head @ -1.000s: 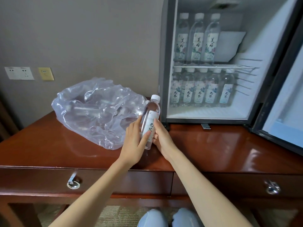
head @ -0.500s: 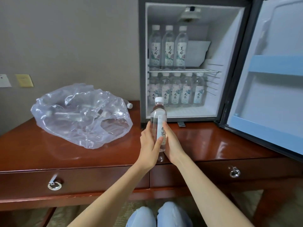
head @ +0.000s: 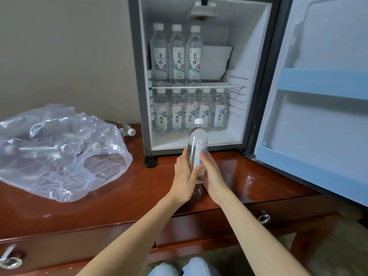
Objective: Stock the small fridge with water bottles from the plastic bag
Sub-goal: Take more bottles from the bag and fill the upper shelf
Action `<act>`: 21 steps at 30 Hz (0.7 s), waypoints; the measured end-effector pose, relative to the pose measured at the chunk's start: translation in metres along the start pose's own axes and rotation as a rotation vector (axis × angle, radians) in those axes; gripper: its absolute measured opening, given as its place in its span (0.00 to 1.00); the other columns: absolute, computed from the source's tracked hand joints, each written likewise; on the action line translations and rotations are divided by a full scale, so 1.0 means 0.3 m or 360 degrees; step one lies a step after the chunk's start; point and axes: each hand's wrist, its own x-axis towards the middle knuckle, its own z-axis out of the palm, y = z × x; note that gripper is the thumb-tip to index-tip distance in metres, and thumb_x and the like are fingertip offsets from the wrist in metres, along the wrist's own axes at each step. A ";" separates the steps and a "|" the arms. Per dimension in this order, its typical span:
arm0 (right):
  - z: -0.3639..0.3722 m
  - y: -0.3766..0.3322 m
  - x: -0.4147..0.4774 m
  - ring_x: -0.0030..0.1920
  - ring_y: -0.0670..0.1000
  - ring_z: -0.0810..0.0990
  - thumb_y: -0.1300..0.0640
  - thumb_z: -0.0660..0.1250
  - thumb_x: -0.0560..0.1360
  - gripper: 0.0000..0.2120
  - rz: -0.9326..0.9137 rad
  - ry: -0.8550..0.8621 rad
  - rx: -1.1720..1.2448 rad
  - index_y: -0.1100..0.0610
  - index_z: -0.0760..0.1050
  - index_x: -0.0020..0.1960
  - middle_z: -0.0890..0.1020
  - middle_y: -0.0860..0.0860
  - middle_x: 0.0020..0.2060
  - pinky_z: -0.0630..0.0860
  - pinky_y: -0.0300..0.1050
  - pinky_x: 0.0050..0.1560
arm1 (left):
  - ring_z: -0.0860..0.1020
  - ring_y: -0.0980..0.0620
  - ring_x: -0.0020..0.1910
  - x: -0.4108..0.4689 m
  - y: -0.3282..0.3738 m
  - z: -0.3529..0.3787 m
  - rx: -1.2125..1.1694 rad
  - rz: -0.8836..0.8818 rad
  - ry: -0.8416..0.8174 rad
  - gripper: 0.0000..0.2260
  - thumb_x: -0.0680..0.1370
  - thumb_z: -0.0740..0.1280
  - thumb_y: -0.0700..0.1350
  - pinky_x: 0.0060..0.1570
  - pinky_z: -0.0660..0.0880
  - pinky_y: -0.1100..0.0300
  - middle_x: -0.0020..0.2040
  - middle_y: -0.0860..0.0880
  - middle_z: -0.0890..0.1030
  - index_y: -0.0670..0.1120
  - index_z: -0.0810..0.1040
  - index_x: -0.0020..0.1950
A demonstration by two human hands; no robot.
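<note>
Through the head camera we hold an upright bottle (head: 197, 150) between our left hand (head: 184, 180) and right hand (head: 214, 176), fingers (head: 207, 162) of both wrapped round its lower half, just in front of the open fridge (head: 139, 76). Inside, a top row (head: 176, 56) of three stands on the wire shelf (head: 219, 85), a bottom row (head: 191, 114) of five beneath, with the door (head: 318, 126) swung right. The bag (head: 59, 152) lies left on the surface (head: 139, 186), a spare bottle (head: 127, 130) at its far edge.
</note>
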 end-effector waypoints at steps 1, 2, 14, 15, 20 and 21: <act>-0.007 0.000 0.013 0.56 0.55 0.81 0.46 0.64 0.77 0.20 -0.0018 0.0024 -0.0016 0.51 0.72 0.67 0.81 0.56 0.58 0.78 0.44 0.48 | 0.58 0.52 0.71 0.018 -0.007 0.010 -0.0021 -0.0032 0.0003 0.31 0.79 0.55 0.54 0.69 0.54 0.62 0.74 0.49 0.60 0.45 0.49 0.79; -0.013 0.001 0.025 0.58 0.56 0.80 0.48 0.64 0.78 0.19 -0.0021 0.0051 -0.0029 0.50 0.72 0.67 0.81 0.56 0.59 0.77 0.48 0.55 | 0.57 0.53 0.72 0.032 -0.015 0.020 -0.0048 -0.0070 0.0014 0.30 0.81 0.56 0.54 0.68 0.53 0.63 0.74 0.50 0.60 0.45 0.49 0.79; -0.051 -0.012 0.070 0.57 0.56 0.82 0.50 0.67 0.76 0.18 -0.0020 0.0163 -0.0054 0.48 0.75 0.65 0.82 0.55 0.57 0.77 0.48 0.52 | 0.59 0.68 0.67 0.095 -0.028 0.051 -0.0220 -0.0148 0.0025 0.27 0.80 0.60 0.54 0.63 0.57 0.71 0.67 0.63 0.66 0.54 0.56 0.77; -0.058 -0.010 0.070 0.56 0.55 0.82 0.51 0.66 0.77 0.17 -0.0013 0.0170 -0.0067 0.48 0.74 0.65 0.83 0.54 0.57 0.78 0.47 0.50 | 0.61 0.67 0.67 0.097 -0.028 0.047 -0.0253 -0.0149 0.0009 0.27 0.79 0.61 0.54 0.64 0.59 0.69 0.66 0.64 0.67 0.55 0.57 0.77; -0.052 -0.132 0.152 0.56 0.55 0.82 0.47 0.69 0.72 0.24 -0.0142 0.0184 -0.0146 0.49 0.73 0.67 0.83 0.53 0.56 0.80 0.47 0.50 | 0.74 0.51 0.62 0.237 0.057 -0.010 -0.0391 -0.0076 -0.0088 0.26 0.79 0.65 0.41 0.60 0.75 0.46 0.63 0.51 0.73 0.58 0.61 0.73; -0.043 -0.183 0.186 0.57 0.54 0.82 0.46 0.69 0.71 0.26 -0.0201 0.0176 -0.0162 0.49 0.72 0.68 0.83 0.52 0.57 0.80 0.46 0.52 | 0.73 0.53 0.62 0.291 0.088 -0.027 -0.0349 -0.0029 -0.0062 0.26 0.79 0.65 0.41 0.63 0.73 0.49 0.63 0.52 0.72 0.57 0.60 0.73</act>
